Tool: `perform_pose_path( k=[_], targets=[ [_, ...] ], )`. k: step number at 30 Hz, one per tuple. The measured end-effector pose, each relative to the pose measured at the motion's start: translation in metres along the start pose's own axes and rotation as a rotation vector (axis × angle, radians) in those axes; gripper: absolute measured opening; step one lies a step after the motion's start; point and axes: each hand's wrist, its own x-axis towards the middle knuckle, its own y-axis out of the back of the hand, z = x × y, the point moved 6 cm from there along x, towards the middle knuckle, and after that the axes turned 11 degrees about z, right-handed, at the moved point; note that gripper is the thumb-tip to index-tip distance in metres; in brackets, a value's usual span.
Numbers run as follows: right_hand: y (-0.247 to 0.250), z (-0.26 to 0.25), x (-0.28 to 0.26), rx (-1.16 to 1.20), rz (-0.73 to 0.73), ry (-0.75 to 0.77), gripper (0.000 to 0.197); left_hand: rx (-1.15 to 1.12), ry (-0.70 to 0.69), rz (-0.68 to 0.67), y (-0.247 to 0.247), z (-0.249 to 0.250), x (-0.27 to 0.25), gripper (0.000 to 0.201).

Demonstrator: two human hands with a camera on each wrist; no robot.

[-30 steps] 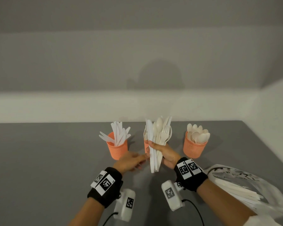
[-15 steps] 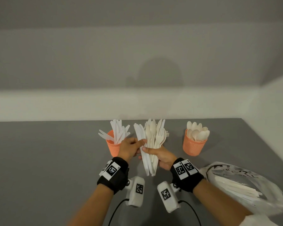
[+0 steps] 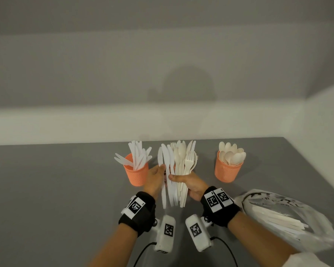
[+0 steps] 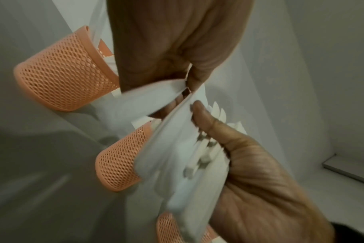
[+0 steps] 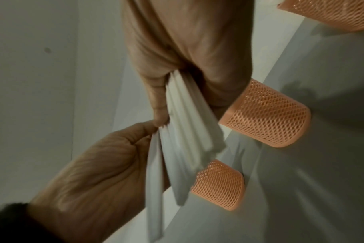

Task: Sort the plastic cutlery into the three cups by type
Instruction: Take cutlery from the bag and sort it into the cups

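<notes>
The right hand (image 3: 191,185) grips a mixed bundle of plastic cutlery (image 3: 178,170) upright above the desk (image 3: 56,189), thumb across the front of the handles and fingers curled behind. In the head view the bundle is fanned: white knives on its left side, cream spoons and forks in the middle and to the right. The left hand (image 3: 155,177) has come up vs. 1 s ago, when it was lower and only near the handle ends; now its fingertips pinch the leftmost white knife (image 3: 161,164) at the edge of the fan. The left wrist view shows this knife already angled a bit away from the rest, but blur hides exactly how the fingers lie. The bundle itself is more spread than before, so the types are easier to tell apart. This probably means the next piece to go is a knife, and it belongs in the left cup (image 3: 136,171), which holds only white knives and stands just beside the left hand. The right cup (image 3: 228,170) is full of spoons; the middle cup (image 4: 123,161) is mostly hidden behind the bundle in the head view. The plastic bag (image 3: 289,218) at right has more pieces inside, so the sorting seems far from finished.
</notes>
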Motion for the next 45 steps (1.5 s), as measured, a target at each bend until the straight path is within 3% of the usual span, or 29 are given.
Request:
perform_pose_path(
  k=[8,14,18,23,27,31,34,39,41,44,45],
  targets=[
    [-0.002,-0.009,-0.004,-0.056,0.017,0.069,0.04,-0.002,-0.06,-0.01,-0.015,-0.004,-0.002,0.033],
    [-0.001,-0.007,-0.004,-0.039,-0.007,0.013,0.038,-0.026,-0.068,0.043,-0.013,-0.004,0.002,0.029],
    [0.0,-0.007,-0.007,-0.044,-0.06,-0.038,0.029,-0.197,0.057,0.162,0.002,-0.004,0.008,0.027],
    [0.012,0.0,-0.008,-0.097,-0.011,-0.098,0.011,-0.434,0.066,0.283,0.04,0.015,0.026,0.015],
    [0.013,0.001,-0.007,-0.13,0.019,-0.095,0.009,-0.227,-0.12,0.424,0.072,0.049,0.039,0.036],
    [0.015,-0.003,-0.005,-0.117,0.059,-0.097,0.022,-0.126,-0.294,0.58,0.097,0.077,0.065,0.052],
    [0.018,-0.005,-0.007,-0.101,0.063,-0.116,0.021,-0.094,-0.359,0.621,0.1,0.083,0.086,0.05],
    [0.028,-0.008,-0.013,-0.115,0.095,-0.123,0.027,-0.018,-0.321,0.596,0.094,0.049,0.115,0.047],
    [0.034,-0.008,-0.015,-0.11,0.117,-0.134,0.028,0.043,-0.326,0.554,0.09,0.036,0.119,0.039],
    [0.038,-0.007,-0.015,-0.104,0.122,-0.146,0.028,0.122,-0.433,0.515,0.086,0.032,0.114,0.014],
    [0.038,-0.007,-0.016,-0.109,0.121,-0.146,0.028,0.15,-0.471,0.522,0.085,0.033,0.112,0.015]
  ],
)
